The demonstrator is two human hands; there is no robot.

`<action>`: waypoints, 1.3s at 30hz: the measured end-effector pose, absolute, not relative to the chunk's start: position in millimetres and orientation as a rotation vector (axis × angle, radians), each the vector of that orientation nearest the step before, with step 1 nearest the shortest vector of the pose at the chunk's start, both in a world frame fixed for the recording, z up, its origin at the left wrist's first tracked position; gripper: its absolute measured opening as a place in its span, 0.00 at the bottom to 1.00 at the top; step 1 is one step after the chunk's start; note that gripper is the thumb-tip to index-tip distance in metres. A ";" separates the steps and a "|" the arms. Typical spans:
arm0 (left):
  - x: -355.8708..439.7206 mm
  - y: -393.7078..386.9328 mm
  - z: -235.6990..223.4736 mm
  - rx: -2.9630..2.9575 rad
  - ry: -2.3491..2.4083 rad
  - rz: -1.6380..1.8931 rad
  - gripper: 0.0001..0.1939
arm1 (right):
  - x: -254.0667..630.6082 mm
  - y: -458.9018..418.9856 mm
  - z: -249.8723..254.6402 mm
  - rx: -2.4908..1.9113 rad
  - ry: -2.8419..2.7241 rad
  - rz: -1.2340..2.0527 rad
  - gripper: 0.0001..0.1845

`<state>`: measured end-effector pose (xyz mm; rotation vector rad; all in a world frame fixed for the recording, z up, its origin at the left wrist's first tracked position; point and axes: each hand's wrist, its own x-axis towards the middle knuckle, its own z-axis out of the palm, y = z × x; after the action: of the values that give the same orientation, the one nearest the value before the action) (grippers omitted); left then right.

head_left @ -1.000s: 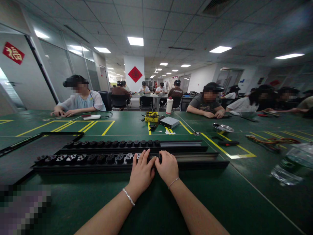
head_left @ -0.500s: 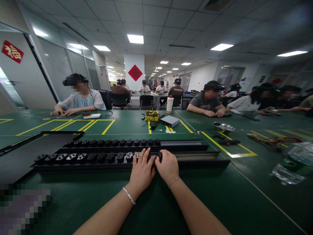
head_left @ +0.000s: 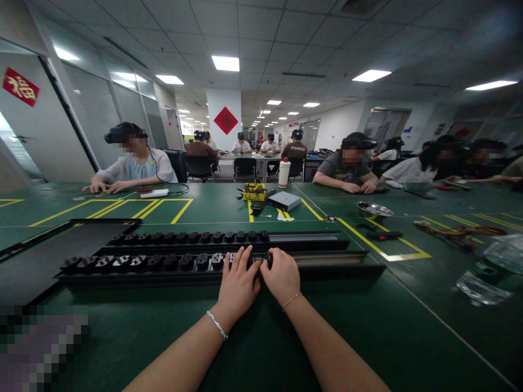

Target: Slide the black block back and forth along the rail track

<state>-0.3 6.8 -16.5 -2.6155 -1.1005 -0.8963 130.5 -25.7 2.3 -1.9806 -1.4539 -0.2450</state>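
Observation:
A long black rail (head_left: pixel 333 261) lies crosswise before me, its left part filled with a row of black pronged pieces (head_left: pixel 187 261) that look like plug modules. My left hand (head_left: pixel 236 286) rests over the right end of that row, fingers spread and stretched forward, thumb close to my right hand. My right hand (head_left: pixel 283 275) is closed, fingertips and thumb on a small black module (head_left: pixel 269 258) at the rail; its fingers hide most of it. Behind lies a second black rail (head_left: pixel 306 239) with a similar row of modules (head_left: pixel 205 237).
A large black tray (head_left: pixel 53 256) lies at the left, near a blurred-out object (head_left: pixel 36 351). To the right are a water bottle (head_left: pixel 488 272), coloured wires (head_left: pixel 453 231) and a metal bowl (head_left: pixel 375 209). Ahead stand a grey box (head_left: pixel 285 201) and a white bottle (head_left: pixel 283 173). Co-workers sit across the green table (head_left: pixel 196 348).
The view has shifted very slightly. Both hands stay at nearly the same spot on the front rail, with the small module in the right fingers.

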 end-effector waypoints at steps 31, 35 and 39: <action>-1.5 4.6 -12.6 -2.624 -1.092 -0.872 0.20 | 131.2 -26.0 3.8 -2.014 -1.425 -0.260 0.10; -1.2 4.4 -12.5 -2.628 -1.101 -0.879 0.20 | 131.3 -25.8 3.0 -2.002 -1.428 -0.274 0.10; -1.3 4.8 -13.0 -2.632 -1.103 -0.881 0.22 | 131.8 -25.9 3.2 -2.000 -1.428 -0.291 0.09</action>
<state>-1.3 4.8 -13.0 -2.6318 -1.1030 -0.8809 131.8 -25.9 3.2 -1.9997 -1.4282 -0.2909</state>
